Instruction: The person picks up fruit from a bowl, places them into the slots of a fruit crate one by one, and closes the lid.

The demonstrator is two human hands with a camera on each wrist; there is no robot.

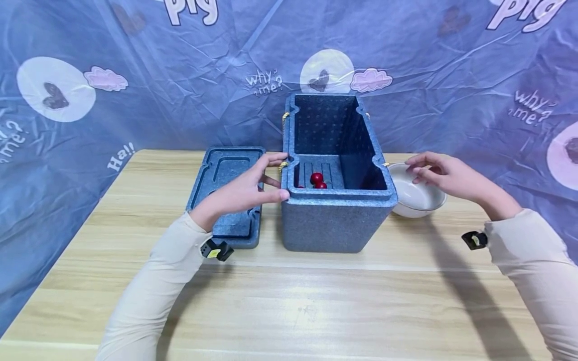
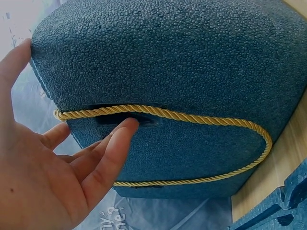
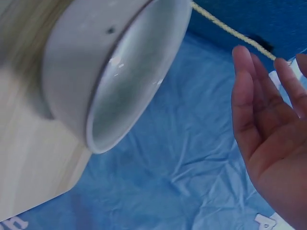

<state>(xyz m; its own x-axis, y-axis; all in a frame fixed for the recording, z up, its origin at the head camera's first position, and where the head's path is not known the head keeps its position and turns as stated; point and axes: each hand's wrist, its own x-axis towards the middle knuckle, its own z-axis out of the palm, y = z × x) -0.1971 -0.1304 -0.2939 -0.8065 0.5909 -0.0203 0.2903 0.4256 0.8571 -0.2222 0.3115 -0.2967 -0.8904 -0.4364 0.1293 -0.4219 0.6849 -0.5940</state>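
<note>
A dark blue-grey foam box (image 1: pixel 334 225) stands on the table with its top uncovered. Several red cherries (image 1: pixel 317 178) lie on its floor near the front; the front wall partly hides them. My left hand (image 1: pixel 246 188) touches the box's left rim with spread fingers, and in the left wrist view its fingertips are by the yellow rope (image 2: pixel 201 118) on the box's side. Above a white bowl (image 1: pixel 417 198) right of the box hovers my right hand (image 1: pixel 444 178), fingers loosely bent with nothing between them. No contents show in the visible part of the bowl.
The box's lid (image 1: pixel 230 225) lies flat on the table, left of the box and below the left forearm. A blue printed cloth (image 1: pixel 189 90) hangs behind the wooden table (image 1: pixel 307 306). Dark cameras (image 1: pixel 217 249) are strapped to both wrists.
</note>
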